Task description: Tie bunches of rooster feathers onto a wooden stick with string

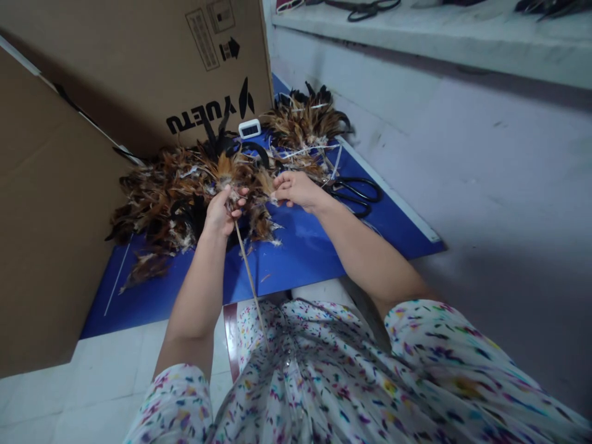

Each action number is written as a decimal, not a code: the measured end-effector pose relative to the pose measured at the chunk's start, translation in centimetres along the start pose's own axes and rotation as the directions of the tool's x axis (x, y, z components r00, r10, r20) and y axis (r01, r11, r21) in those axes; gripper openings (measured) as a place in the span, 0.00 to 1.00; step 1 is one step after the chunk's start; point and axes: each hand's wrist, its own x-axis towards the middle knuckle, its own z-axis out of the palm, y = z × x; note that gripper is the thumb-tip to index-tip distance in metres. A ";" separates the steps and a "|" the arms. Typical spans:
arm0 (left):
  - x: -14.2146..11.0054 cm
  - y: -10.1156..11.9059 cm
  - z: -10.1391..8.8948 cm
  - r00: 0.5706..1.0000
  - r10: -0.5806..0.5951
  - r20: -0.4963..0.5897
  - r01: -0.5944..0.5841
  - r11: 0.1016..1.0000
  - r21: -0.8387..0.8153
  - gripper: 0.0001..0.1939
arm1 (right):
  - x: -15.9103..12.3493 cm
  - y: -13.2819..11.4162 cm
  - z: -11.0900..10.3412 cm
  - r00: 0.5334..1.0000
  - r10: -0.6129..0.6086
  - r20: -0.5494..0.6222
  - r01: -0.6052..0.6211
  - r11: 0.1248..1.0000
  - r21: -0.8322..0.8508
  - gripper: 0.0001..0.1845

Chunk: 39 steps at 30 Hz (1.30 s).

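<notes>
My left hand (223, 213) is closed round the top of a thin stick (250, 270), which slants down toward my lap. A tuft of brown and orange feathers (226, 168) rises at that end of the stick, just above my fingers. To its right, my right hand (298, 190) pinches a small pale-brown feather (267, 184) between thumb and fingertips, a little apart from the stick. Beneath and behind my hands spreads a heap of loose brown and black feathers (157, 182) on the blue table (305, 246).
Black-handled scissors (358, 192) lie right of my right hand. A bundle of feathers (308, 120) stands farther back, near a small white digital clock (250, 129). A large cardboard box (139, 68) borders the left and back; a shelf (439, 37) juts from the right wall.
</notes>
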 end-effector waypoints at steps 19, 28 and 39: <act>-0.1 -0.9 0.7 0.997 -0.076 0.009 0.076 0.997 0.003 0.15 | 0.7 0.2 -0.6 0.889 -0.423 -0.173 0.405 0.905 -0.132 0.10; -0.3 -1.9 1.1 0.998 -0.040 0.047 0.039 0.999 0.026 0.09 | -0.3 -1.0 1.6 0.966 -0.235 -0.109 0.251 0.952 0.174 0.10; -0.5 -3.1 1.5 0.991 -0.003 0.131 -0.007 0.997 0.071 0.05 | 0.1 -1.1 4.3 0.979 -0.142 -0.145 0.160 0.980 0.119 0.09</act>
